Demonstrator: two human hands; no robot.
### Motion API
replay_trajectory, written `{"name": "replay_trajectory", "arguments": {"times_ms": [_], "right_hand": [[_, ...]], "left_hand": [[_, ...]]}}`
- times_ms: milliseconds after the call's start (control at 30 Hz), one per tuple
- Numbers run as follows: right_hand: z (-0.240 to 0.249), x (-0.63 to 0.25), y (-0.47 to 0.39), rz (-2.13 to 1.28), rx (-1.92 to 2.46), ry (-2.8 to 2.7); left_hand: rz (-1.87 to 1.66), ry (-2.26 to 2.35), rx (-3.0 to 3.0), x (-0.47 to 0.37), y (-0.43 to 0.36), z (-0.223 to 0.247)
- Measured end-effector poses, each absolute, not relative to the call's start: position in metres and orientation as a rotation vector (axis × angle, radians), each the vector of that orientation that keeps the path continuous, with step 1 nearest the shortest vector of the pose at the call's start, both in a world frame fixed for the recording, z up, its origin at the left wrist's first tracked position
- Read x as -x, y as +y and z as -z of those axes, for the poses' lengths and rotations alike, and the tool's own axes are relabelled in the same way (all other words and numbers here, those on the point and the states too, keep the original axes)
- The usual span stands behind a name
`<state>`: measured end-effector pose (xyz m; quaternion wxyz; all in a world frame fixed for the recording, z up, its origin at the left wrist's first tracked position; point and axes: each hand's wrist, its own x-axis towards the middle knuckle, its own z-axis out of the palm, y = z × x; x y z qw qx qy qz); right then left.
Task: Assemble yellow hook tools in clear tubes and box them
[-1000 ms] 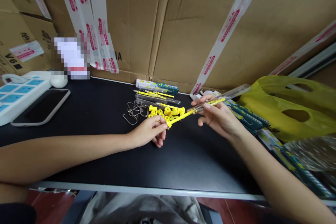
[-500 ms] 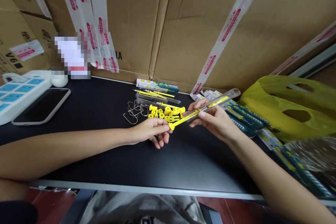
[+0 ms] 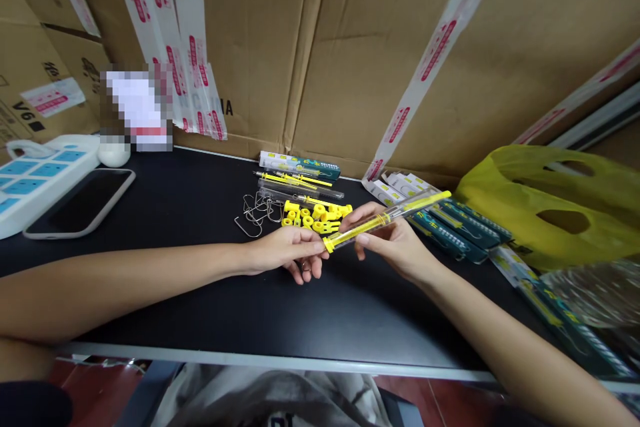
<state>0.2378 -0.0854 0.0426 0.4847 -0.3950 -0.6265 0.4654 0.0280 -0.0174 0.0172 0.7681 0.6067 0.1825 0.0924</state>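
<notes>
A thin yellow plastic rod (image 3: pixel 436 198) runs through a clear plastic tube (image 3: pixel 357 229), tilted up to the right above the table. My left hand (image 3: pixel 295 252) pinches the yellow end piece (image 3: pixel 329 245) at its lower end. Fingers of my right hand (image 3: pixel 387 240) are closed around the tube's middle, and the rod's far end sticks out beyond it. Just behind my hands lie a pile of small yellow plastic parts (image 3: pixel 306 213) and several bent metal wire hooks (image 3: pixel 255 212). Farther back are more yellow rods (image 3: pixel 295 180) and clear tubes (image 3: pixel 320 191).
A printed narrow box (image 3: pixel 300 163) lies at the back; more green boxes (image 3: pixel 470 223) lie at right beside a yellow plastic bag (image 3: pixel 530 213). On the left are a phone (image 3: pixel 80 203) and a power strip (image 3: pixel 45 177). Cardboard (image 3: pixel 250 33) stands behind the black table (image 3: pixel 280 320).
The clear tube has slid down along the yellow rod toward my left hand, my right hand moving left with it. The rod's far end now projects out of the tube.
</notes>
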Motion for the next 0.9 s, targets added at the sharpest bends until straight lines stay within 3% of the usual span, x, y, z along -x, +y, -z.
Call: {"name": "replay_trajectory", "arguments": {"times_ms": [900], "right_hand": [[-0.041,-0.227,-0.093,-1.163,0.981,-1.522]], "left_hand": [[-0.09,0.317,-1.232,-0.026,-0.017,-0.01]]}}
